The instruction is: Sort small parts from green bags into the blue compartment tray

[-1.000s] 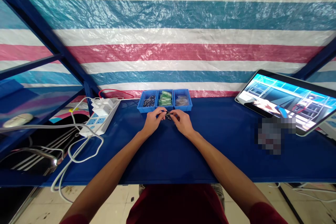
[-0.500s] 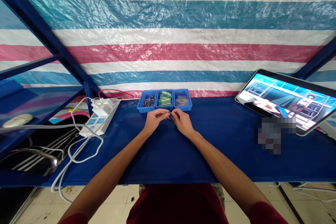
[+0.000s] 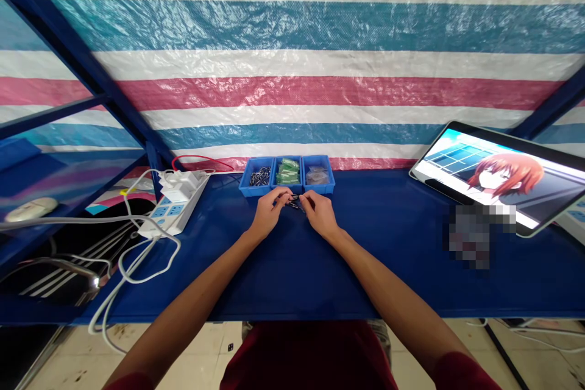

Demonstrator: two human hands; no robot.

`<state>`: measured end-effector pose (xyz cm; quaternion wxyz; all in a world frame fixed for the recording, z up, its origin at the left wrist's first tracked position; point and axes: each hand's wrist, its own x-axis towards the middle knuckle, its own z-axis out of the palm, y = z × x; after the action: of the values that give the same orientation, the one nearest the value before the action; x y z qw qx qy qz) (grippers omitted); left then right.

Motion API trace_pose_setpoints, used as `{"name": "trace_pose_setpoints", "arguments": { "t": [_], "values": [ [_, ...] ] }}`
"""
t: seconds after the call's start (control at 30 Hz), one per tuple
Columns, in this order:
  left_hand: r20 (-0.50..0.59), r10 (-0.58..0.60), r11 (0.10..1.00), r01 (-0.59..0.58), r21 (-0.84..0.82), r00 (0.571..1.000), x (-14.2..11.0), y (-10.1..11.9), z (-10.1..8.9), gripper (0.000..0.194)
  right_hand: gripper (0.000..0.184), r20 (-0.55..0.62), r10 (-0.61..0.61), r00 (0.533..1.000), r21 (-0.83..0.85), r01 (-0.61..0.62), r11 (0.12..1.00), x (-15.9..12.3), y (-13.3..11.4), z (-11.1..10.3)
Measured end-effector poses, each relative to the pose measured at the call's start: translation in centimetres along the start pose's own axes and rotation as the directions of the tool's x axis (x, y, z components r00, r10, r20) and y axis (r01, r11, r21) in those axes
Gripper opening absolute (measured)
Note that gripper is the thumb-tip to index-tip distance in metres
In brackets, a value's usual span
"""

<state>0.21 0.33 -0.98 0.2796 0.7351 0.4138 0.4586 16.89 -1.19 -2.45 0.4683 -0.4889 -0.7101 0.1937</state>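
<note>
Head view: the left hand (image 3: 270,214) and right hand (image 3: 319,214) meet at 12 o'clock above a blue workbench (image 3: 388,262), both curled and apparently pinching a small dark metal clip (image 3: 294,202) between them. It probably feels light, stiff and slick, and is best held by its ends. Its long axis seems to run roughly side to side, though it is too small to tell which way it points. Just beyond sits a blue three-bin tray (image 3: 287,193) holding dark metal pieces (image 3: 259,176) in its left bin; a tablet (image 3: 498,177) lies at 2 o'clock.
</note>
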Motion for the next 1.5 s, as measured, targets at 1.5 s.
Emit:
{"name": "trace_pose_setpoints", "arguments": {
  "t": [1.5],
  "values": [
    [-0.107, -0.063, 0.998, 0.060, -0.035, 0.992, 0.02, -0.17, -0.08, 0.021, 0.023, -0.028, -0.085, 0.996, 0.063, 0.086, 0.994, 0.02, 0.36, 0.29]
  ]
}}
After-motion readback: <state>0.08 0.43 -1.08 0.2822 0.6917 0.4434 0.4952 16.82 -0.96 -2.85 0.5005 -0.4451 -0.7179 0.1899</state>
